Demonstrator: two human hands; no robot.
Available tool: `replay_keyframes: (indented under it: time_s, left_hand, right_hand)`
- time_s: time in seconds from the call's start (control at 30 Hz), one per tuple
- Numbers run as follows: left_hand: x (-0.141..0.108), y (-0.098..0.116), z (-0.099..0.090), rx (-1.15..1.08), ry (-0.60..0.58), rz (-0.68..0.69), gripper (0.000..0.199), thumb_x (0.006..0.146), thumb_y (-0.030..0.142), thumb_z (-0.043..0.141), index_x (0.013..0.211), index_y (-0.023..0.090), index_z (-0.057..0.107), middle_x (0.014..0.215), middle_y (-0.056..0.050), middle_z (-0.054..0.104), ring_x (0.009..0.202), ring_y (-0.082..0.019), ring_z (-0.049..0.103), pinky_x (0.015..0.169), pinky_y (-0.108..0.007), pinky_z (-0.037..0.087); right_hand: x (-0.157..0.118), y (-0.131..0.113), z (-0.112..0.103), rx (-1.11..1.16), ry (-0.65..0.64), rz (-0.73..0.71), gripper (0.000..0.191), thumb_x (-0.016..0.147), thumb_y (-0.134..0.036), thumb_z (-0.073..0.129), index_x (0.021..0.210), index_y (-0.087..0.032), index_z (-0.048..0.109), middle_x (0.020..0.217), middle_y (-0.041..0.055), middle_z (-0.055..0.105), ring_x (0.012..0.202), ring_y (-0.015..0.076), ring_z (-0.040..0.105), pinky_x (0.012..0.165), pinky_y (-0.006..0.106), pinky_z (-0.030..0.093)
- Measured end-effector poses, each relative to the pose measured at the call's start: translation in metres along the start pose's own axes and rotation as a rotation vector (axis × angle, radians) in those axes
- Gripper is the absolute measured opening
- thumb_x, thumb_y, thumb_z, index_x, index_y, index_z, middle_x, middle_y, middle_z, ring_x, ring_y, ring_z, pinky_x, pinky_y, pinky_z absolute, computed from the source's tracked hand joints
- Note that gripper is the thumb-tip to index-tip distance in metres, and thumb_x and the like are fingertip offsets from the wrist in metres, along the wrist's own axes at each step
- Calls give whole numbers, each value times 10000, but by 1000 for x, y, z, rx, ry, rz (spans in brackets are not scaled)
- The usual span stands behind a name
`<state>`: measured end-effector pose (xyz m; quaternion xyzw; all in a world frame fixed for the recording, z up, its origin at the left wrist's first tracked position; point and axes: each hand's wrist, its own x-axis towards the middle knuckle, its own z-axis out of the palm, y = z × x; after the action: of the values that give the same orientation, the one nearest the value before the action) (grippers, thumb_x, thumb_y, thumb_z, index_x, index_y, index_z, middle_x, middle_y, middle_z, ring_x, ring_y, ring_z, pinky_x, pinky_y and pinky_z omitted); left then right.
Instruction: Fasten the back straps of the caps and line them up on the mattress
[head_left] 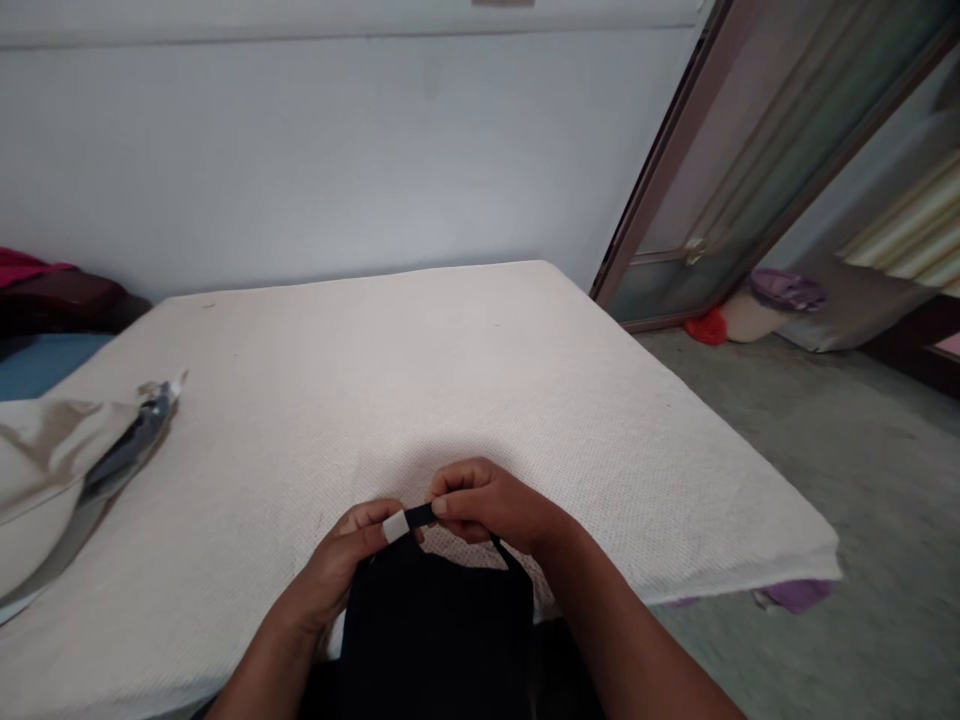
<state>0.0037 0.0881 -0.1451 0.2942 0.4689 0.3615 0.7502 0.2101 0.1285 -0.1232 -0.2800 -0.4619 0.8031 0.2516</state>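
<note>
A black cloth piece, apron-like with a thin strap at its top, [439, 635] hangs at the near edge of the bed, close to my body. My left hand [337, 565] pinches a small white tag or clip [395, 527] on the black strap [420, 516] between thumb and fingers. Just to the right, my right hand [487, 500] grips the same strap with thumb and forefinger. A short stretch of strap shows between the two hands. Behind the right wrist, the strap runs down to the cloth's right corner.
A white textured cover [390, 370] lies over the bed or table in front of me. On its left rest a cream cap [37, 480] and a clear plastic bag [150, 410]. A pale wall [337, 160] stands behind, with a sliding door [697, 170] at right.
</note>
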Motion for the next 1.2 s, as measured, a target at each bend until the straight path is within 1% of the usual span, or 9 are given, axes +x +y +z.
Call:
replay_keyframes:
  time_s: [0.2, 0.33, 0.5, 0.7, 0.77, 0.97, 1.2]
  left_hand:
    - [0, 0, 0, -7, -15, 6, 166, 689, 225, 718, 841, 161, 705, 744, -40, 714, 559, -110, 614, 527, -191, 458]
    - [0, -2, -2, -6, 16, 2, 193, 678, 205, 721, 865, 169, 697, 759, -47, 724, 563, -118, 625, 533, -198, 464]
    - [0, -3, -3, -21, 47, -19, 250, 637, 194, 744, 879, 167, 690, 770, -52, 732, 609, -145, 649, 569, -220, 482]
    - [0, -4, -4, -30, 36, -28, 242, 638, 202, 749, 874, 184, 696, 781, -41, 735, 626, -147, 656, 601, -232, 488]
    - [0, -5, -5, -25, 30, -27, 235, 643, 201, 747, 873, 187, 699, 781, -40, 735, 630, -144, 653, 604, -230, 483]
    - [3, -6, -8, 2, -12, -20, 205, 679, 219, 721, 880, 185, 700, 759, -31, 717, 580, -115, 610, 545, -208, 433]
    - [2, -6, -8, 17, 2, -14, 238, 659, 238, 739, 887, 186, 697, 763, -30, 706, 598, -124, 609, 571, -220, 436]
  right_hand:
    - [0, 0, 1, -36, 20, 12, 31, 727, -152, 565, 726, -125, 581, 504, -57, 455, 403, 33, 330, 373, 169, 199]
    - [0, -2, 2, -33, 27, 23, 21, 713, -141, 553, 712, -130, 570, 474, -68, 422, 393, 33, 309, 369, 164, 196]
    - [-2, -4, 3, -90, 37, 43, 63, 737, -188, 572, 732, -126, 579, 487, -60, 434, 419, 37, 345, 379, 155, 231]
    - [-1, -1, 2, -220, 61, 14, 163, 766, -287, 617, 752, -126, 597, 524, -47, 448, 462, 42, 374, 405, 155, 269]
    - [-1, 0, 2, -210, 53, 12, 158, 766, -283, 620, 750, -126, 600, 519, -52, 438, 457, 39, 358, 405, 157, 264]
    - [-1, -1, 3, -133, 22, 30, 115, 775, -233, 588, 736, -125, 596, 475, -69, 400, 414, 35, 306, 376, 164, 211]
    - [2, 1, 3, -139, 80, 35, 100, 764, -206, 566, 693, -135, 572, 478, -64, 414, 409, 32, 308, 370, 163, 207]
